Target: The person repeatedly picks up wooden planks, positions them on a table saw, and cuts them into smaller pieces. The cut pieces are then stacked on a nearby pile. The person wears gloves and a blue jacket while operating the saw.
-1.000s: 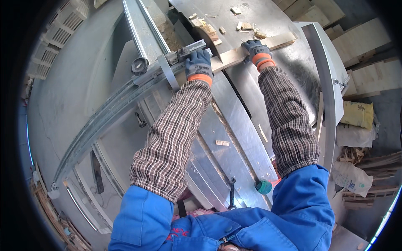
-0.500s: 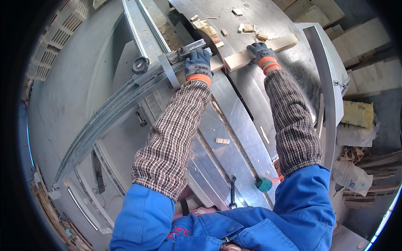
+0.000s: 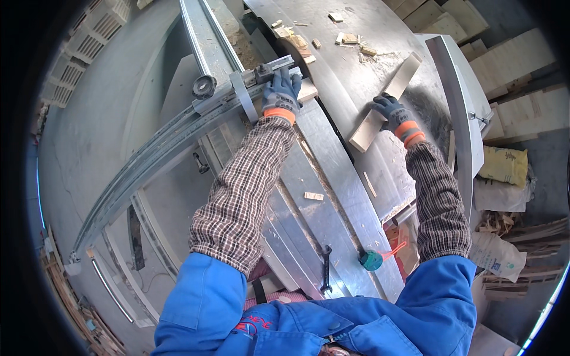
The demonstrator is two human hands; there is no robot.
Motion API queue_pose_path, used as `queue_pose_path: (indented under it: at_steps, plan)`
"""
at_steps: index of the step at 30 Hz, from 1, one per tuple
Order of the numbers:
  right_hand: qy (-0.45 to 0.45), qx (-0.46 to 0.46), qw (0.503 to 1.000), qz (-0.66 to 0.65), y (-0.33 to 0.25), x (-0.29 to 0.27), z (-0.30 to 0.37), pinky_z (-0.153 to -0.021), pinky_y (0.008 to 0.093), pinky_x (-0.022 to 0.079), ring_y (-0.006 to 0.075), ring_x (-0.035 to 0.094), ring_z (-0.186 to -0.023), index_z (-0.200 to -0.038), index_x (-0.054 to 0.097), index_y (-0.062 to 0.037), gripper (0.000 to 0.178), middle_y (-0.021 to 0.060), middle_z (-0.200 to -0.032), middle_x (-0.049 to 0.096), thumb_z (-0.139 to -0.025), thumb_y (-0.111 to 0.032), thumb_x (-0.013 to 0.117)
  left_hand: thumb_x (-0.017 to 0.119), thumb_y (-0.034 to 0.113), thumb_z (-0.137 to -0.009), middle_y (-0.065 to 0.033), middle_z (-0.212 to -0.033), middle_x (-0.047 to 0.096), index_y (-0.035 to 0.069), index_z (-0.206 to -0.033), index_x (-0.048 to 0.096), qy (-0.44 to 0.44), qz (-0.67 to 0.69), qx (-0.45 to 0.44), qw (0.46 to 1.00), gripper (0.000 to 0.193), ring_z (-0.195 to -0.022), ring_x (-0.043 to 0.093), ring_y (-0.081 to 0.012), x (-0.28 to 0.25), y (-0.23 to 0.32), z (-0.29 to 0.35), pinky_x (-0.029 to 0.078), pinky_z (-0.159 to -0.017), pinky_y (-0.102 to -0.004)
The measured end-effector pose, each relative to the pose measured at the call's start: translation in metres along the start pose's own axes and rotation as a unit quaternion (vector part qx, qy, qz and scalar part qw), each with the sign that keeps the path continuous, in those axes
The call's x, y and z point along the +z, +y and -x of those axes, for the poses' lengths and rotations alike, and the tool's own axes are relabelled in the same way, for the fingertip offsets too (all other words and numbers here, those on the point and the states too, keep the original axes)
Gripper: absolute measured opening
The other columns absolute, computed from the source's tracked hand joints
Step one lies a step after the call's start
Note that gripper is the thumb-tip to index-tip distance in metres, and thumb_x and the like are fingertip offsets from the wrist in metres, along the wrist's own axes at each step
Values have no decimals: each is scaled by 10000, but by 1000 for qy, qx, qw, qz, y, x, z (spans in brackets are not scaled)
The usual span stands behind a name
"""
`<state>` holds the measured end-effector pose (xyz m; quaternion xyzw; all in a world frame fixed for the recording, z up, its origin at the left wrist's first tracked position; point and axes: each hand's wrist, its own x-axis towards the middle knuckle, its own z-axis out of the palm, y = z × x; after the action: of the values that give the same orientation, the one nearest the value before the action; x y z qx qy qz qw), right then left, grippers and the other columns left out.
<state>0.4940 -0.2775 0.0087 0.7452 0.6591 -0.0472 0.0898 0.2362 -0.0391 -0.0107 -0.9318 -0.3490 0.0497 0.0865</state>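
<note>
The right hand (image 3: 395, 111), in a grey glove with orange cuff, has its grip closed around a pale wooden board (image 3: 404, 75), which is slanted over the metal tabletop (image 3: 332, 53), to the right of the metal fence (image 3: 178, 129). The left hand (image 3: 281, 92) has bent fingers over the fence's far end, beside a short wood piece (image 3: 308, 91); how firmly this grip is closed, I cannot tell. Small wood scraps (image 3: 350, 39) lie beyond the fence, and an open-end wrench (image 3: 326, 270) lies nearer to the person than the fence.
</note>
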Motion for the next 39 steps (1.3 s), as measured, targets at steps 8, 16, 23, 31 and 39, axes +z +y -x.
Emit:
queue_pose_path:
  at_steps: [8,16,23,31,39]
  plan:
    - [-1,-26,999,-24,-64,-12,46,-1058,446,438,344,463,-1281,-1239,617,-203,731,48,-1314,561,-560,-261,881,711,453,-806,-108,-1542,305,127,-1327,515,16,170,21,985,646,-1423,277,-291,6,3,58,270,-1132,-452]
    - [21,17,999,-36,-137,-63,18,-840,411,500,286,628,-984,-1073,711,-199,512,26,-1056,687,-709,-558,739,767,379,-743,-99,-1337,481,113,-1139,632,83,259,36,962,496,-1266,423,-294,37,-5,118,357,-1067,-439]
    - [170,81,977,-96,-162,-53,-93,-918,404,492,279,601,-1094,-1239,578,-174,627,44,-1241,599,-679,-289,835,709,378,-793,-126,-1436,458,94,-1274,590,85,260,41,961,572,-1323,391,-332,54,-12,149,298,-1127,-456]
    - [68,94,991,-64,-176,-58,-110,-925,407,493,290,619,-1084,-1308,535,-185,761,69,-1179,629,-636,-308,871,752,304,-768,-128,-1319,529,91,-1216,619,72,343,44,935,513,-1252,462,-321,35,-27,188,373,-1075,-421]
    - [-26,157,986,-44,-188,-83,-71,-920,411,513,288,622,-1095,-1191,662,-193,616,95,-1157,632,-660,-466,813,762,268,-771,-125,-1293,559,113,-1169,640,54,411,19,910,444,-1196,519,-321,13,-32,225,429,-1026,-402]
